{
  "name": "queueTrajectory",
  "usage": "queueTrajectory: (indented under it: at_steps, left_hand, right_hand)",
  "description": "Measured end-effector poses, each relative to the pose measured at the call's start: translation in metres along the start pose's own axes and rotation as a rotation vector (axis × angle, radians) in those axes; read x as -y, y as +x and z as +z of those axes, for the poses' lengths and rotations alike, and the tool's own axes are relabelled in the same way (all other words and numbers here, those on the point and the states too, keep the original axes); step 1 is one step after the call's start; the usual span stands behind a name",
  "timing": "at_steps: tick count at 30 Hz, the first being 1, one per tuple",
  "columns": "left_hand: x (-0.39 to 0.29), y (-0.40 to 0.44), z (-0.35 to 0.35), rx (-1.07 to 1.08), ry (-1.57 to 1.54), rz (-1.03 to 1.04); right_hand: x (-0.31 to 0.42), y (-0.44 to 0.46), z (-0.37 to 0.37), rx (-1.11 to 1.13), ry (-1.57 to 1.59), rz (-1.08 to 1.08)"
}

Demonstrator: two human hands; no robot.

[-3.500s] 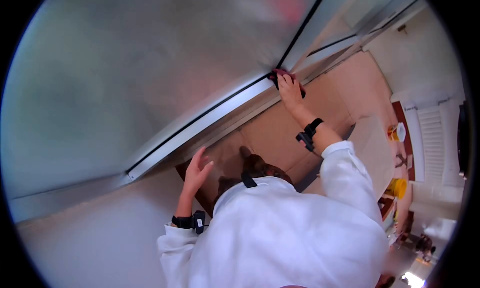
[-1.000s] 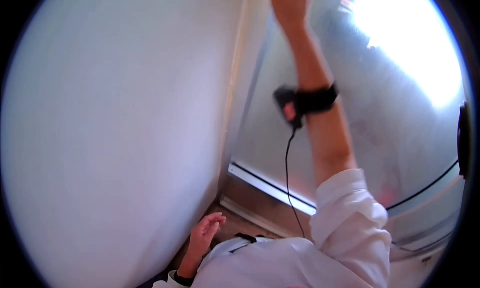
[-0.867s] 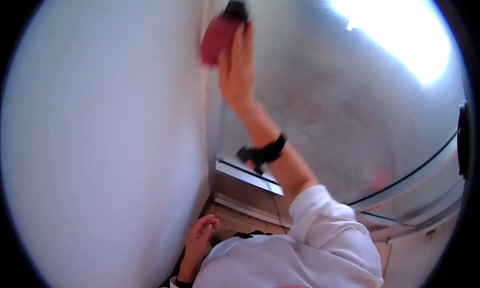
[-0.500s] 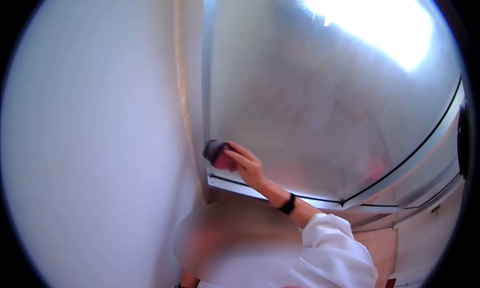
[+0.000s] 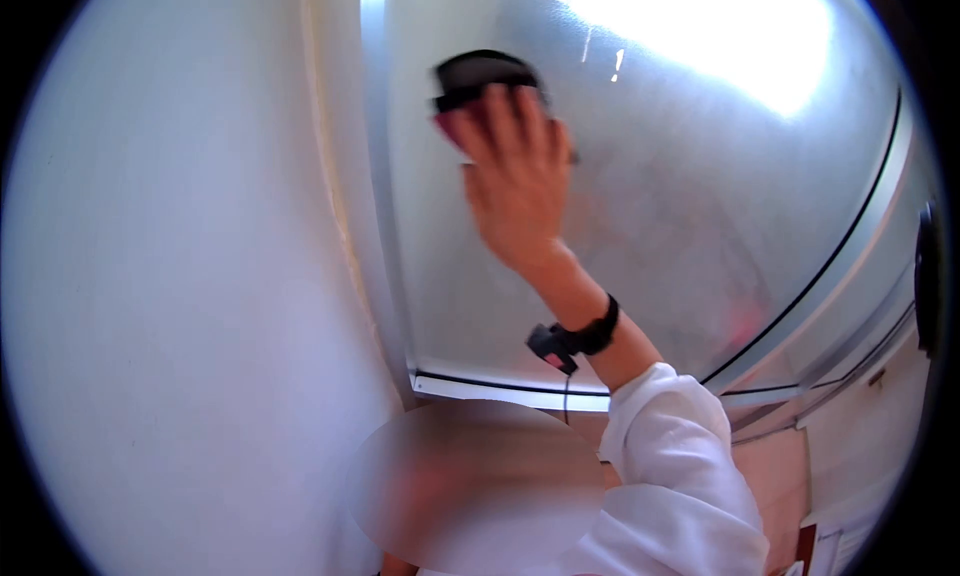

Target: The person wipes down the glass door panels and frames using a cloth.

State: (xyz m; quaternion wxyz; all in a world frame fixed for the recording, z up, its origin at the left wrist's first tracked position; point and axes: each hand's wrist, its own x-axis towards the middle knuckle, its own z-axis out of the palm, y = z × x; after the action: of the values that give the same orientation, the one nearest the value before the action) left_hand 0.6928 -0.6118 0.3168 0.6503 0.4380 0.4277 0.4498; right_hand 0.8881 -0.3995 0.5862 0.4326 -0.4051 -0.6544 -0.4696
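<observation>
My right hand [image 5: 520, 191] is spread with its back toward me, the fingers pointing up. It presses a black and dark red cloth [image 5: 487, 73] against the shiny metal-framed panel [image 5: 660, 246]. Motion blurs the cloth, and my fingers cover its lower part. A black band with a small device [image 5: 553, 347] sits on my right wrist, below a white sleeve [image 5: 670, 426]. A little skin of what looks like my left arm [image 5: 397, 565] shows at the bottom edge; the left hand itself does not show.
A pale wall [image 5: 180, 276] fills the left side, with a yellowish seam [image 5: 330, 156] beside the panel's metal frame [image 5: 510, 391]. Bright light reflects at the panel's upper right. A blurred oval patch [image 5: 480, 486] hides the lower middle.
My right hand has moved up from the panel's lower left corner with the cloth, the arm stretching further. Its fingers now lie over the cloth, with the back of the hand showing.
</observation>
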Motion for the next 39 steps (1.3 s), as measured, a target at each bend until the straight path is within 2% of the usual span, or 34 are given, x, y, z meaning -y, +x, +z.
queueTrajectory:
  at_steps: [3, 5, 8, 10, 14, 18, 19, 20, 25, 27, 29, 30, 32, 33, 34, 37, 39]
  left_hand:
    - [0.000, 0.001, 0.012, 0.009, 0.007, -0.014]
    - [0.007, 0.002, 0.015, 0.025, 0.019, 0.001]
    - [0.026, 0.013, 0.015, 0.051, 0.046, -0.009]
    - [0.039, 0.022, 0.020, 0.065, 0.068, -0.017]
    - [0.056, 0.035, 0.042, 0.104, 0.084, -0.024]
    - [0.072, 0.052, 0.066, 0.194, 0.105, 0.002]
    - [0.156, 0.115, 0.006, 0.205, 0.051, -0.026]
    - [0.209, 0.152, -0.021, 0.244, 0.031, -0.052]
    - [0.206, 0.160, 0.013, 0.323, 0.116, -0.108]
    - [0.217, 0.162, -0.001, 0.396, 0.127, -0.148]
    - [0.233, 0.165, -0.012, 0.385, 0.125, -0.161]
    - [0.239, 0.167, -0.017, 0.367, 0.125, -0.154]
    - [0.246, 0.168, -0.024, 0.319, 0.107, -0.169]
    - [0.184, 0.140, 0.001, 0.288, 0.126, -0.145]
    - [0.154, 0.115, 0.016, 0.270, 0.140, -0.141]
    - [0.146, 0.112, 0.000, 0.214, 0.115, -0.116]
    - [0.151, 0.114, -0.018, 0.214, 0.094, -0.100]
  right_hand:
    - [0.014, 0.005, 0.024, 0.029, 0.041, -0.087]
    - [0.015, 0.001, 0.028, 0.026, 0.039, -0.235]
    - [0.004, -0.018, 0.025, 0.082, 0.039, -0.240]
    - [-0.024, -0.034, 0.012, 0.065, -0.021, -0.207]
    - [-0.102, -0.062, -0.047, -0.021, -0.225, 0.043]
    - [-0.190, -0.112, -0.105, -0.191, -0.292, 0.095]
    - [-0.157, -0.193, -0.032, -0.164, -0.314, 0.124]
    - [-0.147, -0.246, -0.007, -0.173, -0.344, 0.164]
    - [-0.230, -0.288, -0.069, -0.254, -0.402, 0.297]
    - [-0.231, -0.313, -0.067, -0.273, -0.405, 0.371]
    - [-0.233, -0.342, -0.063, -0.351, -0.436, 0.491]
    - [-0.231, -0.355, -0.055, -0.329, -0.410, 0.492]
    - [-0.224, -0.369, -0.039, -0.346, -0.512, 0.629]
    - [-0.242, -0.308, -0.066, -0.383, -0.441, 0.614]
    - [-0.238, -0.274, -0.082, -0.381, -0.433, 0.622]
    - [-0.157, -0.227, -0.021, -0.291, -0.379, 0.278]
    - [-0.091, -0.210, 0.027, -0.230, -0.298, 0.259]
